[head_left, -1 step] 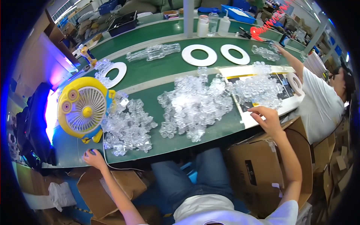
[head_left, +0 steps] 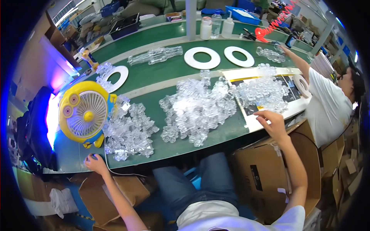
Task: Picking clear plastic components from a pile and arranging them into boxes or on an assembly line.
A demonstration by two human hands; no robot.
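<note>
My left hand [head_left: 96,163] rests at the table's front edge, below a yellow and blue cartoon-shaped fan [head_left: 84,114]. Its fingers are curled together around a small dark spot I cannot make out. Over the front edge of a white-bordered board [head_left: 253,124], my right hand [head_left: 273,124] hovers with thumb and forefinger apart and nothing clearly held. Nearest to it is a pile of clear plastic pieces [head_left: 263,92] on that board. A larger heap of clear plastic pieces [head_left: 198,109] lies mid-table, and another clear pile [head_left: 131,131] sits beside the fan.
White flat rings [head_left: 202,65] and joined clear pieces [head_left: 156,56] lie farther back on the green table. Bottles [head_left: 227,27] stand by a post [head_left: 190,19]. At right, a co-worker [head_left: 327,96] reaches toward clear pieces [head_left: 271,54]. Cardboard boxes [head_left: 256,169] stand below the edge.
The whole view has shifted very slightly, with the table things a little farther left. Both my hands keep their poses.
</note>
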